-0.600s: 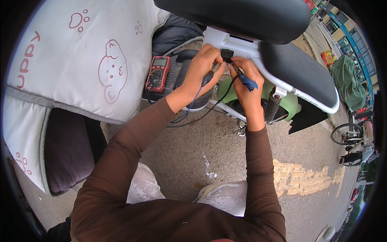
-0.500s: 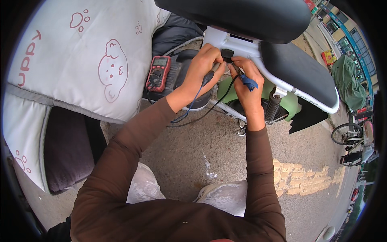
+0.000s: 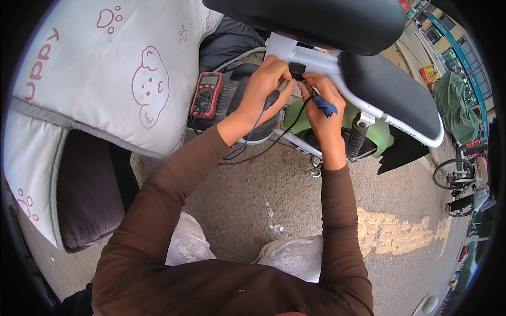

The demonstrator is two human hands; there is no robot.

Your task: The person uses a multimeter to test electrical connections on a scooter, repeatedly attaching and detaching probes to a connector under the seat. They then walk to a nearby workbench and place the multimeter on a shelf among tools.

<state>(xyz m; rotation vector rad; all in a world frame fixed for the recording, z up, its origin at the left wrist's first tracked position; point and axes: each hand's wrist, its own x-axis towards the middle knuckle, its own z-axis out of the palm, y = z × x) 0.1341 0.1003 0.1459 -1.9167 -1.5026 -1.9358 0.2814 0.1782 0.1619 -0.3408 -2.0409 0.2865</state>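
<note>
My left hand point(image 3: 270, 89) is closed around a test probe point(image 3: 271, 100) with a dark sleeve and a thin blue lead, its tip at a small black socket point(image 3: 297, 69) on the white frame point(image 3: 319, 63) of a two-wheeler. My right hand point(image 3: 327, 102) pinches a second probe beside it, with blue tape point(image 3: 326, 109) and a black cable hanging from it. The fingertips of both hands nearly meet just below the socket. A red multimeter point(image 3: 207, 95) with a lit display lies on a grey and black footboard point(image 3: 232, 79) left of my hands.
Black seats point(image 3: 390, 95) top the frame, with green plastic point(image 3: 379, 142) and a coiled spring below. A white padded cover point(image 3: 100, 79) fills the left. Pavement point(image 3: 274, 189) lies around my knees. At the right are a green-covered object point(image 3: 453, 105), a bicycle point(image 3: 453, 174) and a street.
The white padded cover has shifted slightly upward in the view. Both hands and the probes stay almost exactly where they were, at the black socket.
</note>
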